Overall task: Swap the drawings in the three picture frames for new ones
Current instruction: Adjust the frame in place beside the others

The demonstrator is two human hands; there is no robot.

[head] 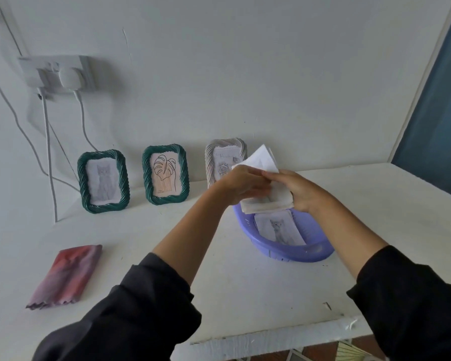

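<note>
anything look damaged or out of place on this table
Only the table: its near edge is chipped and ragged, with flakes lifting toward the right corner. Nothing looks spilled or toppled.

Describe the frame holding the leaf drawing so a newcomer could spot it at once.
Along the back of the white table, three frames stand before the wall. Take the middle frame: dark green twisted rim, with a line-drawn leaf on peach paper. The left frame is the same green but shows a grey cat, and the right frame is pale.
</note>
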